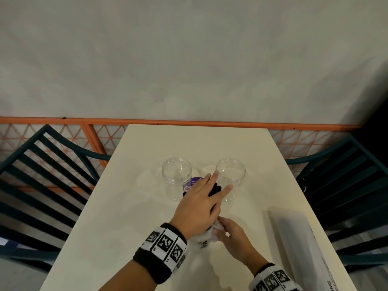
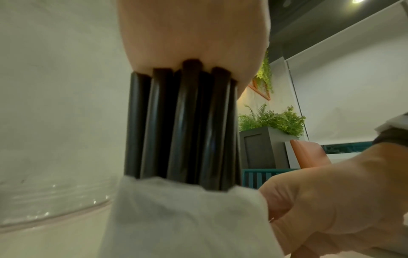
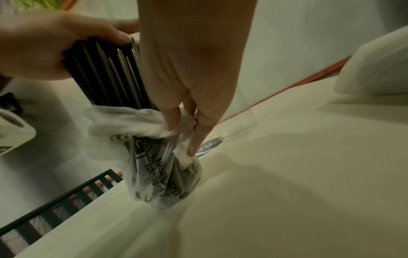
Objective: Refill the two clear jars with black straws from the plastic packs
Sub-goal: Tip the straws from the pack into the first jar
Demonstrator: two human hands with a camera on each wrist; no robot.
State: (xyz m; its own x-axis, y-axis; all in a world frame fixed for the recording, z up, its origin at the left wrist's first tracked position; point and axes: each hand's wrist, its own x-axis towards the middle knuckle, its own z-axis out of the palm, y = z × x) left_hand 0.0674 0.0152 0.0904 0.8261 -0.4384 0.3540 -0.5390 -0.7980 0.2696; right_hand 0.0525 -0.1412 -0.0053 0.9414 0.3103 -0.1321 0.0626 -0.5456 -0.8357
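Two clear empty jars stand open in the middle of the table, the left jar (image 1: 177,178) and the right jar (image 1: 231,175). Between them my left hand (image 1: 201,198) grips a bundle of black straws (image 1: 215,190) near its top. The straws (image 2: 183,122) stick halfway out of a crumpled plastic pack (image 2: 176,218) whose bottom rests on the table. My right hand (image 1: 231,234) pinches the pack (image 3: 154,157) at its bunched-up mouth, just below my left hand (image 3: 44,47). In the right wrist view the straws (image 3: 106,75) lean up and to the left.
A second, full plastic pack (image 1: 294,232) lies along the cream table's (image 1: 130,217) right edge. A purple round label (image 1: 196,181) lies between the jars. Dark slatted chairs (image 1: 42,175) flank the table; a wall and an orange rail (image 1: 189,122) lie beyond its far end.
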